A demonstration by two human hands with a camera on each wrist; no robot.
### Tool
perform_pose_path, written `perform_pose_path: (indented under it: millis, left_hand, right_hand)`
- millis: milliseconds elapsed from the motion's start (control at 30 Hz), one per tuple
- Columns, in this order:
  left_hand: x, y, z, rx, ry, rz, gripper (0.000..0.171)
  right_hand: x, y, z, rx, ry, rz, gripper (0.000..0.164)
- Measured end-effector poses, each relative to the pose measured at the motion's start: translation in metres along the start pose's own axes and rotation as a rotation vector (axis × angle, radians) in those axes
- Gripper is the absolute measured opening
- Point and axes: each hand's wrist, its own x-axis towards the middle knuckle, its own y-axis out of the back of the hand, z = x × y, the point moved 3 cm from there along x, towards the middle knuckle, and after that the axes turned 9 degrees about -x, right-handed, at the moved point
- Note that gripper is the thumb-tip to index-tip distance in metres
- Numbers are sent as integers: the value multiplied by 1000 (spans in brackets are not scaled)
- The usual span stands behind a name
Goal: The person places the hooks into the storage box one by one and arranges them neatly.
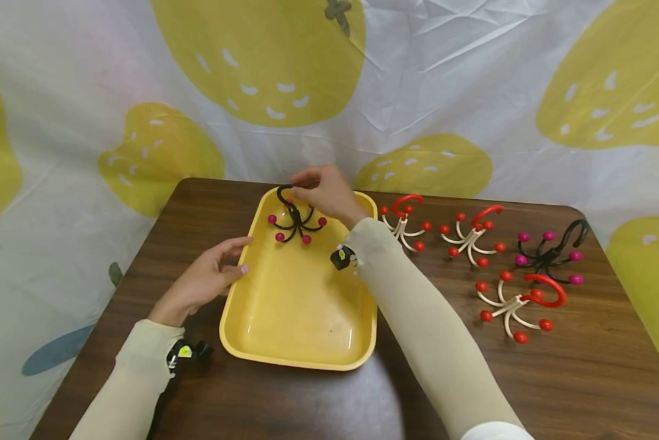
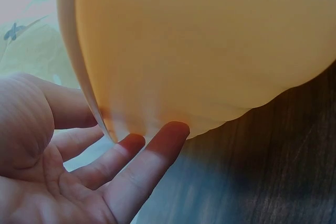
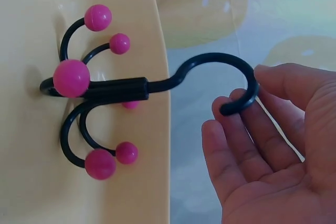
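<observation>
A yellow plastic tray [image 1: 302,324] stands on the table. My left hand [image 1: 200,278] holds its left rim, thumb over the edge and fingertips against the outer wall [image 2: 210,51]. At the tray's far end is a black multi-arm hook hanger [image 1: 296,223] with pink ball tips. In the right wrist view its arms lie over the tray and its curved hook [image 3: 215,59] reaches past the rim. My right hand [image 1: 329,192] pinches that hook loosely, thumb on its outer curve and fingertips by its end.
Right of the tray on the brown wooden table [image 1: 417,366] lie white hangers with red hooks and balls: a left one [image 1: 402,227], a middle one [image 1: 472,235] and a front one [image 1: 513,302]. Another black-and-pink hanger [image 1: 549,253] lies far right. A patterned cloth [image 1: 417,73] hangs behind.
</observation>
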Motion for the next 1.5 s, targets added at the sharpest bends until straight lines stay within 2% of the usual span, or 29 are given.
perform_pose_path:
  millis: [267, 600, 1000, 1167, 1500]
  left_hand:
    - [0, 2, 0, -13, 6, 8, 62]
    - [2, 0, 0, -40, -2, -6, 62]
    - [2, 0, 2, -36, 3, -5, 62]
    - [2, 0, 2, -30, 10, -5, 62]
    - [0, 1, 1, -31, 14, -7, 62]
  right_hand:
    - [-10, 13, 0, 32, 53, 33, 25]
    - [-33, 40, 11, 36, 121, 78, 30]
    - [-67, 73, 20, -5, 96, 140, 32]
    - [-82, 84, 27, 12, 64, 172, 32]
    - [-101, 108, 45, -41, 42, 332, 26]
